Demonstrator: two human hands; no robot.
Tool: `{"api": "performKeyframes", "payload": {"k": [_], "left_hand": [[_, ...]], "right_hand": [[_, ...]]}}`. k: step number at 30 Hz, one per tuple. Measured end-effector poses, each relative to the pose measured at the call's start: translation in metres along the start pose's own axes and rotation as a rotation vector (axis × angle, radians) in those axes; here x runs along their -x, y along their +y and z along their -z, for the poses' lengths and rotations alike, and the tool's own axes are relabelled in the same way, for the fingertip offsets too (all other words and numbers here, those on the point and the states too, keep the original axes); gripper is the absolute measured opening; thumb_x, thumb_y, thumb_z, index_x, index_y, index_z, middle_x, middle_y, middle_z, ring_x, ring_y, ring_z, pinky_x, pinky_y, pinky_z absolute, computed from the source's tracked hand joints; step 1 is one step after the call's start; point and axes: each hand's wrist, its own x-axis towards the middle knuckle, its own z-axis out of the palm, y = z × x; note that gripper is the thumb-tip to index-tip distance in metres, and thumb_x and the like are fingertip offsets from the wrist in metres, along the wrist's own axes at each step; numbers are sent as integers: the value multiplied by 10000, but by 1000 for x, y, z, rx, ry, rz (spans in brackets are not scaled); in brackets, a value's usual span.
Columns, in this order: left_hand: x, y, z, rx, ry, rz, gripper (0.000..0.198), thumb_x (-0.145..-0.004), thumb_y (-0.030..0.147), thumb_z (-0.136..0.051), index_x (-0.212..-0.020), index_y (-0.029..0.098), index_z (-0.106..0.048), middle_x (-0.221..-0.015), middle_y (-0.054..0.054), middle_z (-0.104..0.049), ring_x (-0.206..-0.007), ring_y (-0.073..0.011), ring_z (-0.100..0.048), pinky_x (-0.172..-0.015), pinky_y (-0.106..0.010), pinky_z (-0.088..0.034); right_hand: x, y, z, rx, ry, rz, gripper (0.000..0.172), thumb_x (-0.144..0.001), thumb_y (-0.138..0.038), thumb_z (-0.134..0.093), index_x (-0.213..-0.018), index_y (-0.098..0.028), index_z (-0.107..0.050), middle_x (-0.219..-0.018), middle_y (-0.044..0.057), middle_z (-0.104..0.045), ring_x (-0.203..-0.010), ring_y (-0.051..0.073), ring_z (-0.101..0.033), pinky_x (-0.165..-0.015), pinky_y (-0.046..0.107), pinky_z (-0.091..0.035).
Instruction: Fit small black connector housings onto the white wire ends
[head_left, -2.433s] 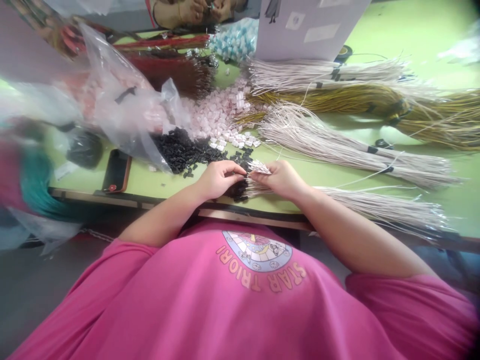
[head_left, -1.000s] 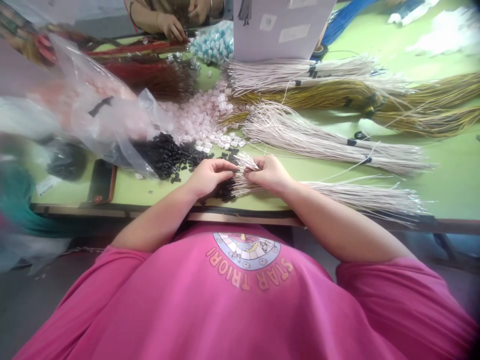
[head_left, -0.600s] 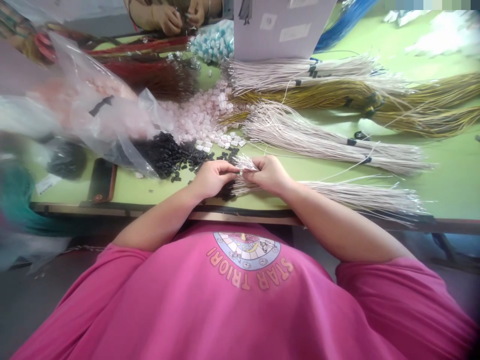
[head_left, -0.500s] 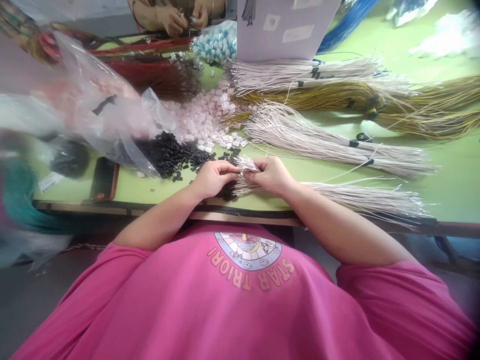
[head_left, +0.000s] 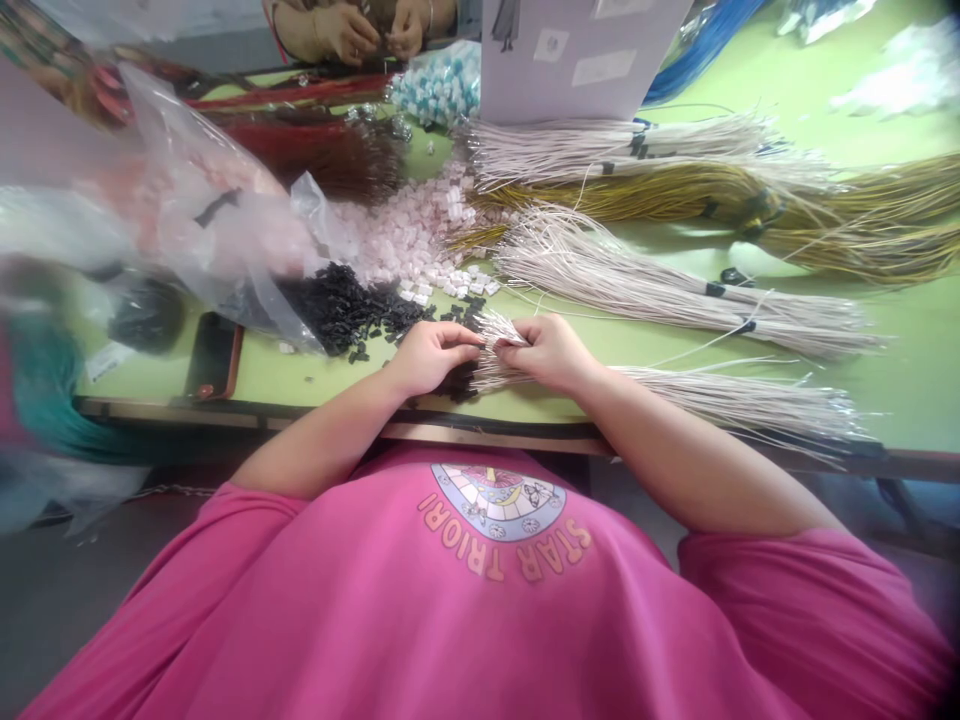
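My right hand point(head_left: 553, 354) is closed around the near ends of a bundle of white wires point(head_left: 735, 395), whose length runs off to the right under my forearm. The wire tips point(head_left: 496, 330) fan out by its thumb. My left hand point(head_left: 431, 357) pinches thumb against forefinger at those tips, with what looks like a small black connector housing between them, mostly hidden. Beside and beneath my left hand lie loose black connector housings point(head_left: 337, 305), heaped toward the left. White connector housings point(head_left: 420, 235) are piled just behind them.
More white wire bundles point(head_left: 637, 270) and a yellow wire bundle point(head_left: 862, 215) lie behind my right hand. Clear plastic bags point(head_left: 225, 220) and a phone point(head_left: 213, 355) are at left. A purple panel point(head_left: 577, 60) stands at the back. Another person's hands point(head_left: 375, 30) work beyond it.
The view has shifted slightly, so the table's things appear a little farther right. Both hands stay together at the wire tips, with only small finger movement.
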Motion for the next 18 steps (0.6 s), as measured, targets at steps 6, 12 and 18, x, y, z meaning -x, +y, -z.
{"api": "performKeyframes", "payload": {"k": [6,12,18], "left_hand": [[-2,-9,-3,-120,-35,-229,172,-706,240,-646,-846,160,-707,-855,-46,-679,-800,-145,-620,-784,-278,-475],[9,5,7,-415,-54,-316,172,-773,246,-572,-889,212,-695,-919,-39,-642,-842,-149,-586,-815,-289,-447],[19,-5,67,-813,172,-168,258,-800,236,-498,-993,220,-667,-998,-67,-620,-911,-216,-562,-850,-340,-400]], "right_hand": [[-1,1,-1,-35,-60,-4,207,-668,-307,-524,-674,-114,-600,-567,-34,-410,-551,76,-346,-541,216,-290],[0,-2,0,-176,14,-30,185,-660,-300,-550,-663,-122,-597,-580,-29,-461,-565,86,-399,-565,223,-320],[1,-4,0,-306,59,-121,199,-613,-275,-608,-731,-119,-648,-634,-8,-550,-593,100,-455,-593,236,-346]]}}
